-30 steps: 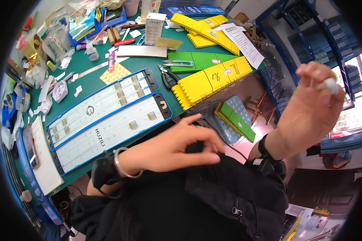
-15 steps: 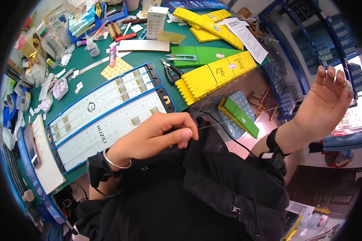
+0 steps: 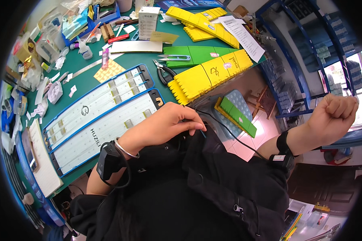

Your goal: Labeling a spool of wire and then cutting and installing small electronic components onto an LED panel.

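Observation:
My left hand [image 3: 165,125] is over my lap, just off the table's near edge, with thumb and forefinger pinched together. A short blue sliver [image 3: 204,133] shows at its fingertips; the thin line seen there earlier is too fine to follow now. Far off to the right, my right hand [image 3: 333,119] is raised and curled into a fist, and whatever it may hold is hidden. Closest to my left hand lies an open, flat, blue-edged case [image 3: 104,124] with pale panels and small clear-and-yellowish pieces inside.
Black-handled pliers [image 3: 164,73], thread snips [image 3: 175,58], and yellow [image 3: 211,78] and green [image 3: 199,56] foam boards lie on the green table [image 3: 82,86]. More boards [image 3: 235,116] rest on a blue stool [image 3: 241,103]. A black cable [image 3: 229,134] runs to my right wrist. Clutter fills the left side.
My right hand has closed from raised, spread fingers into a fist and moved slightly lower. My left hand keeps its pinch, shifted a little. The taut line between them no longer shows clearly.

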